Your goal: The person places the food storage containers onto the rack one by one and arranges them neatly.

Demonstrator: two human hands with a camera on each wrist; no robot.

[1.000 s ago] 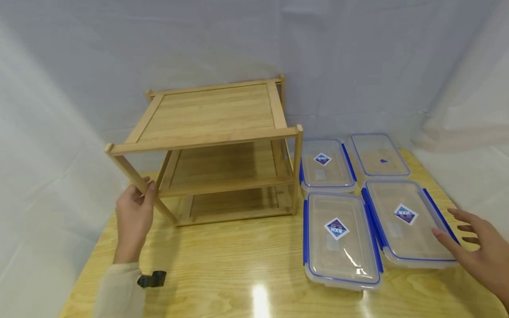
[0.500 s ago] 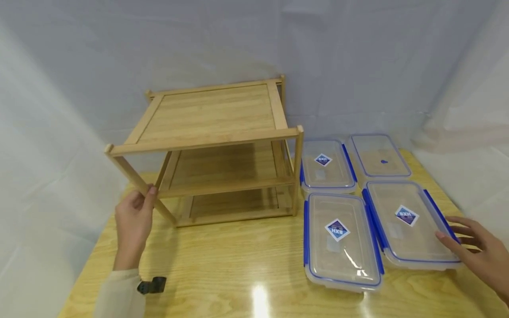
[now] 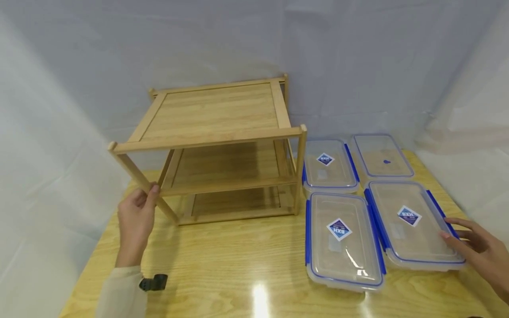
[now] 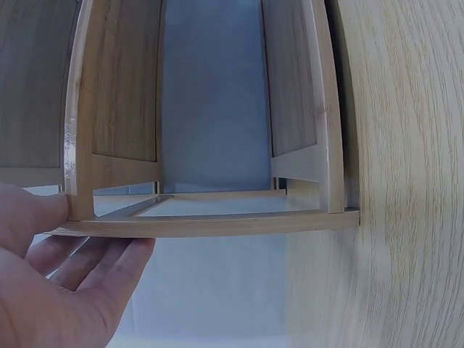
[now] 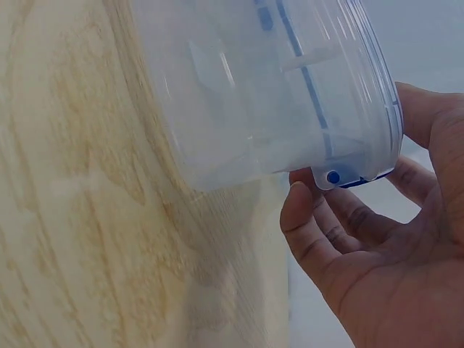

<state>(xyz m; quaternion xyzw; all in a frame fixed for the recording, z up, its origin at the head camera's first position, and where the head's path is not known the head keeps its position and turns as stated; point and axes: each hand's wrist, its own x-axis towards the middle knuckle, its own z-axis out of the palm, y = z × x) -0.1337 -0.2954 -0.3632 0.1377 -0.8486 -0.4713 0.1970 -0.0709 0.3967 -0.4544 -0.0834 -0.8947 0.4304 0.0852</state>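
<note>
At the left, my left hand [image 3: 135, 221] pinches the front left leg of a three-tier wooden shelf rack [image 3: 214, 110], beside the middle shelf. In the left wrist view, the thumb of this hand [image 4: 80, 286] lies on one side of the post and the fingers on the other. On the right side of the table, my right hand [image 3: 479, 251] grips the right edge of the near right plastic food container [image 3: 425, 240]. Its thumb rests on the lid. The right wrist view has the fingers curled at the blue clip [image 5: 351, 180], along the side of the clear container [image 5: 239, 94].
More lidded containers with blue trim stand close by: one at front [image 3: 346, 260], one behind it [image 3: 330, 174], one at back right [image 3: 379, 152]. The wooden table [image 3: 234, 260] backs onto a white sheet [image 3: 214, 39]. A dark wristband [image 3: 153, 282] circles the left sleeve.
My right hand has come down from above the near right container's edge and closed on it. My left hand stays at the rack's leg, its fingers slightly lower. The head view has shifted slightly.
</note>
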